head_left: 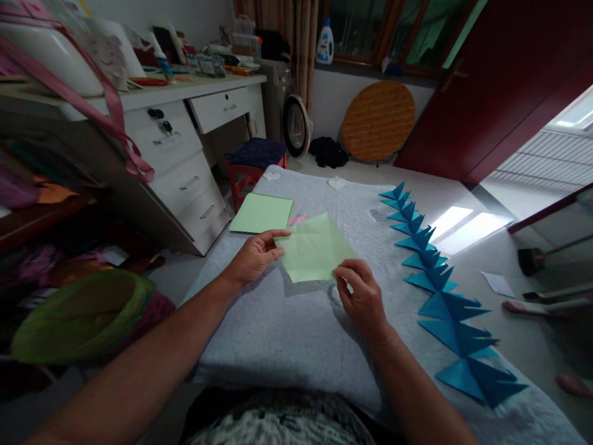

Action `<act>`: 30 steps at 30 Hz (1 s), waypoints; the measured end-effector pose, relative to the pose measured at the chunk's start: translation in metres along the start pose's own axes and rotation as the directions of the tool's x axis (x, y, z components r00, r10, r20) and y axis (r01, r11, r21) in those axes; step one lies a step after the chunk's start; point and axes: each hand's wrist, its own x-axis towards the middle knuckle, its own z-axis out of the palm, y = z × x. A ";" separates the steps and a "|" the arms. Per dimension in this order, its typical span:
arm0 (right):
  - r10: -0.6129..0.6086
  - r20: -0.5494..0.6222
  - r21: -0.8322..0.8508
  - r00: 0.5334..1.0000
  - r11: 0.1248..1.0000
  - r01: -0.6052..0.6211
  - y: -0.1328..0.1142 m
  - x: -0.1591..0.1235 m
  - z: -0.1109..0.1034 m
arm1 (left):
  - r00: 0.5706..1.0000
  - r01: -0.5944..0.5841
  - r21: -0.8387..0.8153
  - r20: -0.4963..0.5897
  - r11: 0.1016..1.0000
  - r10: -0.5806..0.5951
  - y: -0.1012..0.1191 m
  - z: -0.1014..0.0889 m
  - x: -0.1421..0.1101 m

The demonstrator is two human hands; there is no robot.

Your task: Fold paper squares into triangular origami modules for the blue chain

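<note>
A creased light-green paper square (314, 247) is held a little above a grey blanket (287, 327). My left hand (254, 256) pinches its left corner between thumb and fingers. My right hand (362, 292) pinches its lower right corner. A stack of flat green sheets (262, 213) lies on the blanket just beyond my left hand, with a bit of pink paper (296, 219) beside it. A row of folded blue paper triangles (440, 296) runs along the blanket's right side.
A white desk with drawers (185, 161) stands to the left, cluttered on top. A green plastic bag (78, 315) sits at lower left. A red stool (245, 176), a washing machine (294, 123) and a round wooden board (377, 120) stand beyond the blanket.
</note>
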 end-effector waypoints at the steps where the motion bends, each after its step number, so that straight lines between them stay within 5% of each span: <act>1: 0.002 0.008 -0.007 1.000 1.000 -0.002 0.001 0.000 0.001 | 0.999 -0.013 0.024 -0.031 1.000 0.014 0.000 0.000 0.001; 10: 0.013 0.053 -0.164 0.999 0.986 -0.004 0.001 -0.001 -0.001 | 0.992 -0.034 0.074 -0.120 0.997 0.043 0.000 -0.004 0.001; 16: -0.003 0.199 -0.071 0.980 0.997 0.017 0.002 -0.005 0.001 | 0.997 0.076 -0.055 -0.015 0.996 -0.077 0.001 -0.001 -0.002; 30: -0.113 0.168 -0.340 0.979 0.926 0.165 -0.007 -0.005 -0.003 | 0.970 0.120 -0.047 0.220 0.992 -0.107 0.004 0.003 -0.007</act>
